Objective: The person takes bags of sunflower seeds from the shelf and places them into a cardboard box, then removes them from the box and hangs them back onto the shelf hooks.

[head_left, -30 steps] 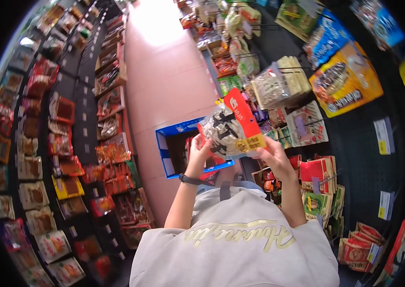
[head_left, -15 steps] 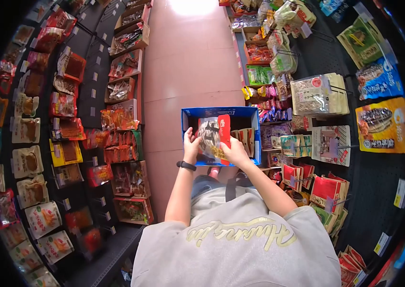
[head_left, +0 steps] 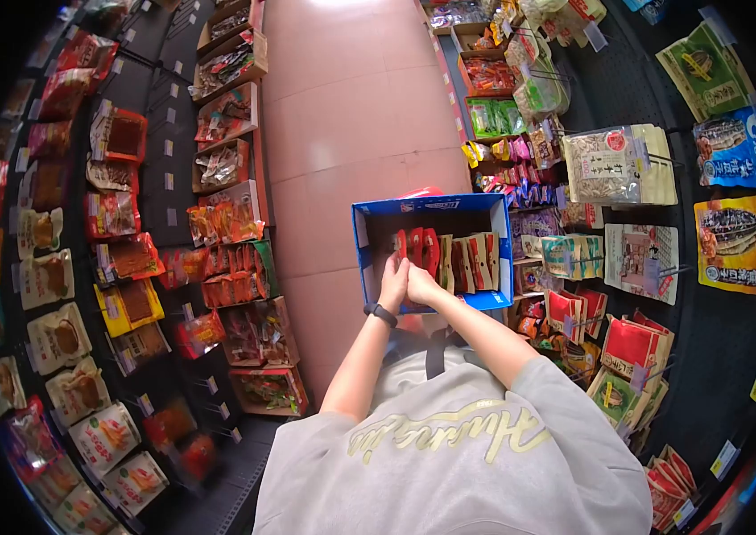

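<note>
A blue cardboard box [head_left: 431,203] stands open in front of my body. Inside it, several red-edged snack bags [head_left: 415,248] are upright at the left, and several cream-and-red packets [head_left: 474,262] line the right half. My left hand [head_left: 392,287], with a dark band on its wrist, is closed at the near edge of the leftmost red-edged bag. Beside it, nearly touching, my right hand [head_left: 422,285] is closed on the same bag; its fingertips are partly hidden.
Hanging snack bags [head_left: 49,275] and open display boxes [head_left: 228,116] fill the left shelf. On the right shelf hang more bags, including a yellow bag [head_left: 740,245] and a pale one [head_left: 605,169]. The tiled aisle floor [head_left: 351,107] runs ahead between them.
The snack bag that lay tilted across the box top, between both hands, is now lowered upright into the left side. My hands have come together. The box sits further right in view.
</note>
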Action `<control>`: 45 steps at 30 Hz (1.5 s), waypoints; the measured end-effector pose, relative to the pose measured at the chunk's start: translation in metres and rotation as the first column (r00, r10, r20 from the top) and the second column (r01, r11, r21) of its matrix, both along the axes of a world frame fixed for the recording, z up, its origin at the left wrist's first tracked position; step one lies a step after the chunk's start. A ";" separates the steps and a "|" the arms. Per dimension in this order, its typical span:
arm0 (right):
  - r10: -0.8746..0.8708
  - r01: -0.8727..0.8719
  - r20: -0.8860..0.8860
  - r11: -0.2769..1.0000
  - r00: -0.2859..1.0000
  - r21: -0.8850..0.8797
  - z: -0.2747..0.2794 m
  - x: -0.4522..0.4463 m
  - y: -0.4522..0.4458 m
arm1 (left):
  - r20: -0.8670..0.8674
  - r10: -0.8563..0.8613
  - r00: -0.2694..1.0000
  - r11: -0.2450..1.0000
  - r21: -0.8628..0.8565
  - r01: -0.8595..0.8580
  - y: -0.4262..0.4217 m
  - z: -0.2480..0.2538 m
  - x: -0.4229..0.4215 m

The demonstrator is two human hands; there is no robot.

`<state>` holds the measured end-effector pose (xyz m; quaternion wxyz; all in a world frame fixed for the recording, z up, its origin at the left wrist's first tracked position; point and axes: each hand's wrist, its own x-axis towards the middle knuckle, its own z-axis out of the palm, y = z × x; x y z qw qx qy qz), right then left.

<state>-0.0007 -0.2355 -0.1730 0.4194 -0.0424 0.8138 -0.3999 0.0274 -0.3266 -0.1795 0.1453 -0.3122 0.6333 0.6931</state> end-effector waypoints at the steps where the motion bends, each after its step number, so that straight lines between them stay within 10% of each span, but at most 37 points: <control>1: 0.028 -0.028 0.007 0.999 1.000 0.019 0.002 -0.001 -0.003 | 0.006 -0.005 1.000 1.000 -0.006 0.005 -0.005 -0.011 0.000; 16: 0.030 -0.035 0.056 0.995 0.998 0.091 0.019 0.004 -0.032 | 0.161 -0.037 0.986 0.995 -0.082 0.051 -0.031 0.014 0.001; 22: -0.295 0.263 -0.096 0.930 0.951 -0.259 0.070 0.001 0.031 | -0.274 -0.211 0.938 0.901 -0.427 0.078 -0.037 -0.006 -0.026; 29: -0.894 0.710 0.114 0.261 0.434 -0.653 0.145 -0.010 0.116 | -0.378 -0.355 0.855 0.934 -0.187 0.305 0.009 0.118 -0.098; 35: -0.974 0.583 -0.093 0.200 0.208 -0.787 0.231 0.006 0.198 | -0.481 -0.460 0.746 0.877 -0.114 0.467 0.090 0.145 -0.100; 45: -0.800 0.415 -0.285 0.050 -0.528 -0.909 0.292 0.006 0.380 | -0.611 -0.614 0.500 0.695 -0.117 0.710 0.287 0.212 -0.126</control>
